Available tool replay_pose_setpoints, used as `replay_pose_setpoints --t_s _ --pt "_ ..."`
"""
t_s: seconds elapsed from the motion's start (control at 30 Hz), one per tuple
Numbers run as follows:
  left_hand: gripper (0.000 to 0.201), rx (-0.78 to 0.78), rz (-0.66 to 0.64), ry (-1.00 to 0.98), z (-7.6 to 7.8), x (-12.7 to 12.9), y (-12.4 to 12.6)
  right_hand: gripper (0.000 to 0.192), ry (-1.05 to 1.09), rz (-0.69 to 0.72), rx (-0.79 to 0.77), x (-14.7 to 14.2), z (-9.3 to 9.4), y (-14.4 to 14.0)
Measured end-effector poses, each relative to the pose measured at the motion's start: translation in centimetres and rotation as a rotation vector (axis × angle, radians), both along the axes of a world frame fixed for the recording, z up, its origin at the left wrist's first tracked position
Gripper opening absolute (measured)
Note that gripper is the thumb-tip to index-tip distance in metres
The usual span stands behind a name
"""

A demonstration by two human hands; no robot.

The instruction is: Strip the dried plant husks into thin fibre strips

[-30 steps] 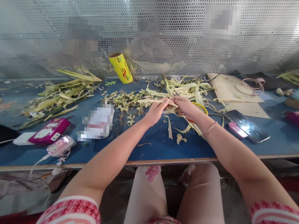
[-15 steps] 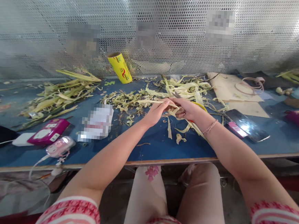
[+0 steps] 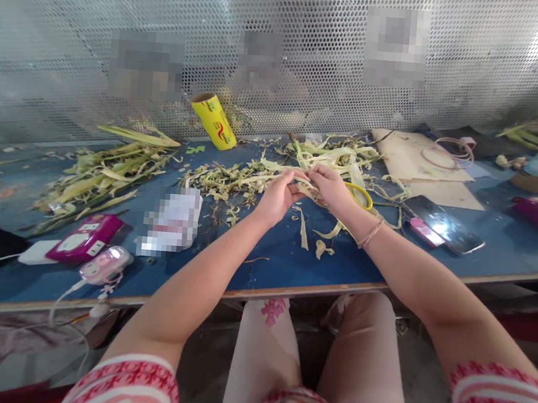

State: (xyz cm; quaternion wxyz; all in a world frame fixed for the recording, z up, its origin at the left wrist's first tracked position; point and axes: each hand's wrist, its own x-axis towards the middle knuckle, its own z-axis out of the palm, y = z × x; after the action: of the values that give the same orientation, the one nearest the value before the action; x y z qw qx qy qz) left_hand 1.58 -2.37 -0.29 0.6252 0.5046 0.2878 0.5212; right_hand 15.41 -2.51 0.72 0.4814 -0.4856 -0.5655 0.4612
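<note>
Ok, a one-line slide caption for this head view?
Left hand and right hand pinch a pale husk strip above the blue table.

Both arms are reaching forward, left hand (image 3: 276, 197) and right hand (image 3: 329, 187) pinching close together, fingers curled.

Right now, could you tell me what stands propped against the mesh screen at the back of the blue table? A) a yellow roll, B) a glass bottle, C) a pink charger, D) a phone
A: the yellow roll tilts against the mesh screen, beyond the leaf strips.
</note>
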Motion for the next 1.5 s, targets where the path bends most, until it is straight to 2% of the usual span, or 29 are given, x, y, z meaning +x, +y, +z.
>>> replay_pose_setpoints --t_s 0.1,0.5,0.7,0.87,0.97,1.07,1.3,1.5 --pt "0.031 -0.084 0.029 -0.025 0.4 0.0 -0.1 0.016 -0.068 -0.134 0.113 -0.1 -0.5 0.3" --pt "0.035 -0.158 -0.015 0.050 0.1 0.3 -0.2 0.015 -0.050 -0.084 0.200 0.3 -1.2 1.4" --pt "0.033 -0.142 0.000 0.081 0.0 0.2 -0.1 0.017 -0.163 -0.084 0.345 0.7 -1.1 1.7" --pt "0.037 -0.116 0.004 0.126 0.1 0.0 0.0 0.026 -0.206 -0.028 0.396 1.0 -0.9 1.8" --pt "0.036 -0.119 0.010 0.140 0.0 0.0 0.1 0.029 -0.243 -0.049 0.416 1.0 -0.9 1.8" --pt "0.035 -0.109 0.029 0.162 -0.2 0.0 0.2 0.028 -0.129 -0.068 0.395 0.9 -0.8 1.5" --pt "0.039 -0.013 -0.002 0.332 -1.1 0.0 0.6 0.025 0.259 -0.039 0.159 0.9 0.1 0.7" --pt "0.039 0.149 -0.009 0.468 -1.9 -0.6 1.3 0.022 0.439 0.006 0.167 2.0 1.1 0.9"
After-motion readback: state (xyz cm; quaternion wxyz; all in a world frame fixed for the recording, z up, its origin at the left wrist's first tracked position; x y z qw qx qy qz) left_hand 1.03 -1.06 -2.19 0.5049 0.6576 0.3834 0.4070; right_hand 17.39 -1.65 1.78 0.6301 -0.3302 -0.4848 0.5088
